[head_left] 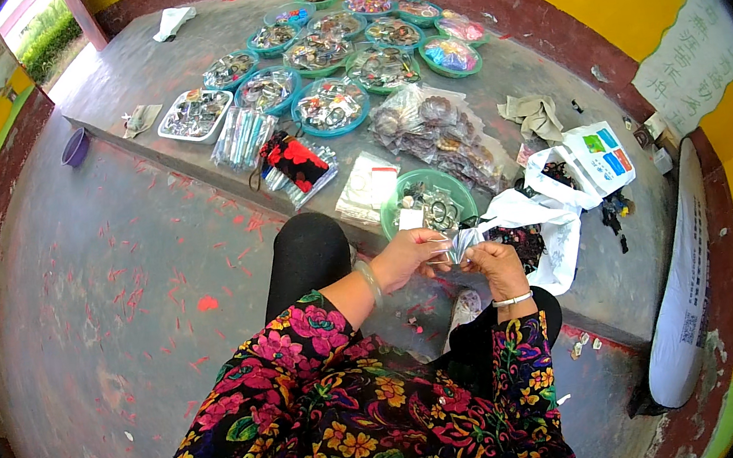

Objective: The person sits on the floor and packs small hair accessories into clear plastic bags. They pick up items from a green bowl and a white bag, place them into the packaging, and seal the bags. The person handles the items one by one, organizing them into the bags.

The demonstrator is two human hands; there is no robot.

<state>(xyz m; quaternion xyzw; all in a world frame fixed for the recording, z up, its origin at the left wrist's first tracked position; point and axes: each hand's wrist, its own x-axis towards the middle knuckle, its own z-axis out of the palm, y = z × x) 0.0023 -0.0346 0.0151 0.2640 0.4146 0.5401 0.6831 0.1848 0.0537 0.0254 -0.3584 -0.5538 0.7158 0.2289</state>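
Note:
My left hand (407, 258), with a pale bangle at the wrist, pinches one side of a small clear plastic bag (463, 243). On its other side, my right hand (497, 268), wearing a silvery bangle, grips the same bag. Whatever is inside the bag is too small to make out. Just beyond my hands stands a green basin (387, 210) holding small packaged pieces, some of them dark and ring-shaped. Close to my right hand, a white plastic bag (561, 251) lies open with dark small items (526, 244) in it.
Several basins of bagged goods, among them a blue basin (334, 128), crowd the raised floor ahead. A white tub (195, 117), a red-and-black pouch (296, 162), a stack of clear bags (368, 187) and a large clear bag (442, 133) lie nearer. A step edge (224, 187) crosses at left.

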